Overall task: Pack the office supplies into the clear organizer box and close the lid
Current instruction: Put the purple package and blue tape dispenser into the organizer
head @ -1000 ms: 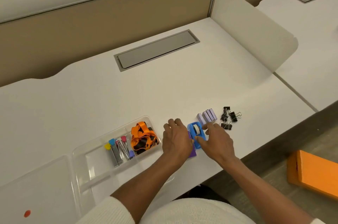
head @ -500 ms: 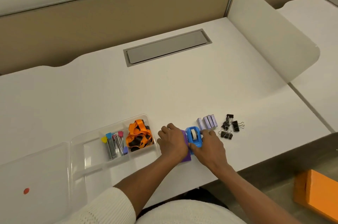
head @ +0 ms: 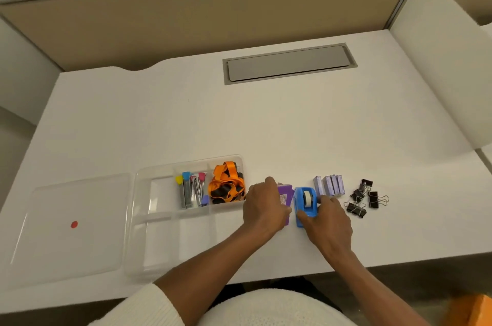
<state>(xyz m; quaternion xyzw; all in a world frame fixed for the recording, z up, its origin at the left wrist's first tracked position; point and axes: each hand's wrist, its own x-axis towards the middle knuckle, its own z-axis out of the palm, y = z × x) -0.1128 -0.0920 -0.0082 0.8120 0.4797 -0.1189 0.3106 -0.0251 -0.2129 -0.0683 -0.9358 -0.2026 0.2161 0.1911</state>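
Observation:
The clear organizer box (head: 143, 251) lies open on the white desk, its lid (head: 69, 230) flat to the left. One far compartment holds colourful lead tubes (head: 190, 190), the one beside it orange lanyards (head: 226, 186). Right of the box, my left hand (head: 263, 208) closes over a purple pack (head: 285, 194), mostly hidden beneath it. My right hand (head: 326, 222) grips a blue tape dispenser (head: 306, 202) from its right side. Further right stand small purple staple boxes (head: 330, 185) and a loose pile of black binder clips (head: 364, 198).
A grey cable hatch (head: 288, 63) is set into the desk at the back. A tan partition (head: 186, 11) runs behind, with a white divider panel (head: 447, 59) at the right. An orange object (head: 476, 309) sits on the floor at bottom right.
The head view has swung left and down. My left hand has settled more firmly over the purple pack, and my right hand has closed around the blue tape dispenser.

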